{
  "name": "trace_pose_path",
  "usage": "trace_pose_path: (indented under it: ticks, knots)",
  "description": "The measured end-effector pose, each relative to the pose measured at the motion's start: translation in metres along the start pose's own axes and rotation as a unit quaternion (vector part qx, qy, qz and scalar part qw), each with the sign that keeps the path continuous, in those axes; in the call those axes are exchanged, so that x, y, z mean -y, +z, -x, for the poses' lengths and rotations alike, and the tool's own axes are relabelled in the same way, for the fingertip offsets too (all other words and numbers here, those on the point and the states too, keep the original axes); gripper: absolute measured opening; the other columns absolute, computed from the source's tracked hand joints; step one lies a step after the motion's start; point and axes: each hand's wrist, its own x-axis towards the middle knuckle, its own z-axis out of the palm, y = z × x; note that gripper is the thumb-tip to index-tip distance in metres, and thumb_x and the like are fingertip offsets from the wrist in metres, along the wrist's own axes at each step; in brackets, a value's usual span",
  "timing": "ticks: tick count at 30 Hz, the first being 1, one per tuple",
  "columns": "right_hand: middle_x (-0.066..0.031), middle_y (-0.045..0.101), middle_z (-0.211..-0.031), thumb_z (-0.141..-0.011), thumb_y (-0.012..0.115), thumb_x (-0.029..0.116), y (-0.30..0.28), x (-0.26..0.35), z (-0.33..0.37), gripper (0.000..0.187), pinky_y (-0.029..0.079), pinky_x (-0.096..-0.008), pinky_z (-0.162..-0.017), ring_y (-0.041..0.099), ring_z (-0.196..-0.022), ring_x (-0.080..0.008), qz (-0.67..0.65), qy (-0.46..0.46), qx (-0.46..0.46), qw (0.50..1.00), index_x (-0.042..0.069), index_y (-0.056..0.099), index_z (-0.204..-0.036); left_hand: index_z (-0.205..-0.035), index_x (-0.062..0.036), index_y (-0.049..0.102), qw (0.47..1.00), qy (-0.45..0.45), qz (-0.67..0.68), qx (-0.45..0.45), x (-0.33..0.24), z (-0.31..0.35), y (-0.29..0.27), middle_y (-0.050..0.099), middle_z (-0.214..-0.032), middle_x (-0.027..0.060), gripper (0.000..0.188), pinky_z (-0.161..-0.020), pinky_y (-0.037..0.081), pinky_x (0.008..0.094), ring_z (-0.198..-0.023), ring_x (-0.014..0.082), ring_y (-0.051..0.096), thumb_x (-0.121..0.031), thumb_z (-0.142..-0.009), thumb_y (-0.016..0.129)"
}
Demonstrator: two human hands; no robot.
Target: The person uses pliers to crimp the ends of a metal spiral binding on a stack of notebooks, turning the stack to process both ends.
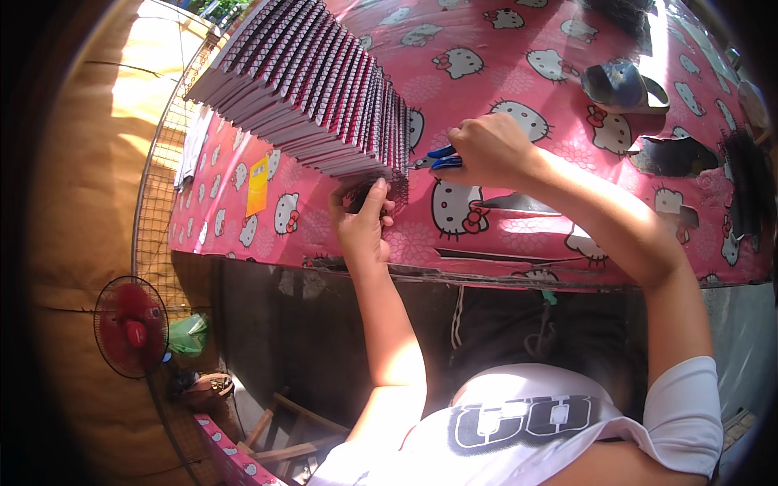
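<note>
A long, leaning row of spiral-bound notebooks (pixel 300 89) stands on the table, their wire bindings facing up and right. At the near end of the row, my left hand (pixel 362 217) is closed with its thumb against the last notebook's lower corner. Dark wire coils show beside its fingers, partly hidden. Just right of the bindings, my right hand (pixel 496 150) is closed around blue-handled pliers (pixel 444 157). The metal jaws point left and reach the edge of the nearest binding; whether they grip the wire is too small to tell.
The pink table cover (pixel 405 243) with cat faces is torn near the front edge and at the right. A yellow card (pixel 257 186) lies left of the notebooks. A dark slipper-shaped object (pixel 622 87) rests at far right. A red fan (pixel 131 326) stands lower left, near a green plastic bag (pixel 189 334).
</note>
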Motion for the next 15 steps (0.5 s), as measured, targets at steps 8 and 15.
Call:
trace_pose_path:
  ticks: [8, 15]
  knots:
    - [-0.0105, 0.064, -0.074, -0.072, 0.073, 0.054, 0.004, 0.008, -0.013, 0.052, 0.051, -0.0388, -0.064, 0.065, -0.073, -0.0281, 0.0, 0.011, 0.09, 0.996, 0.003, 0.067, -0.077, -0.109, -0.0063, 0.046, 0.999, -0.009, -0.043, 0.03, 0.002, 0.0, 0.004, 0.065, -0.089, 0.0077, 0.051, -0.042, 0.04, 0.0204, -0.06, 0.0112, 0.06, -0.005, -0.073, 0.082]
    - [-0.0108, 0.064, -0.065, -0.07, 0.074, 0.052, 0.017, -0.013, -0.001, 0.05, 0.052, -0.0408, -0.059, 0.066, -0.061, -0.0305, 0.068, -0.098, -0.138, 0.983, 0.003, 0.066, -0.07, -0.108, -0.0039, 0.049, 0.997, -0.003, -0.081, 0.017, -0.008, 0.004, 0.004, 0.063, -0.088, 0.0078, 0.048, -0.047, 0.044, 0.0214, -0.064, 0.0117, 0.061, -0.005, -0.073, 0.082]
